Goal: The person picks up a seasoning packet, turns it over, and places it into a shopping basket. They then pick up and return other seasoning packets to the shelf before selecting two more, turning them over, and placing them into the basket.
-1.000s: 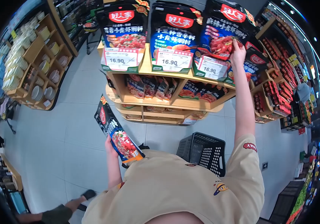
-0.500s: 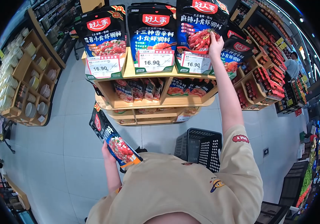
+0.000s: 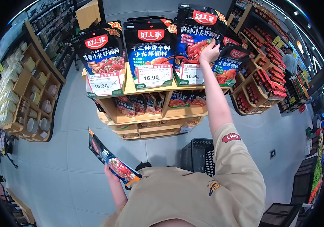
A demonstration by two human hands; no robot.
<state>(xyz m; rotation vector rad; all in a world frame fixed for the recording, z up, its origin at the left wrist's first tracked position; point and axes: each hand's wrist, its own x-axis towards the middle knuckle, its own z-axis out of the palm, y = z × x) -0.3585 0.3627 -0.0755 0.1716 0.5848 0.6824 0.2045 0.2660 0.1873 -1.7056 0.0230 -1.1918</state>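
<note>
My left hand (image 3: 112, 174) is closed around the lower edge of a black-and-blue crayfish seasoning pouch (image 3: 119, 166), held tilted in front of my shirt. At the display, my right hand (image 3: 210, 53) grips another crayfish seasoning pouch (image 3: 196, 33) by its lower right side, thumb on the printed front. That pouch stands upright behind a 16.90 price card (image 3: 191, 75). To its left are rows of similar pouches, a middle one (image 3: 151, 49) and a left one (image 3: 100, 53), each behind its own price card. Further pouches (image 3: 226, 64) stand right of my right hand.
The wooden display stand (image 3: 150, 125) has lower shelves with more pouches. A dark shopping basket (image 3: 192, 157) is on the floor before me. Bowls fill a shelf unit (image 3: 33, 94) at left; red packages line shelves (image 3: 258, 90) at right, where a person (image 3: 289, 60) stands.
The view has tilted, so the display appears lower. My left hand's pouch sits lower and turned more edge-on. My right hand stays on its pouch, now bent further round its side.
</note>
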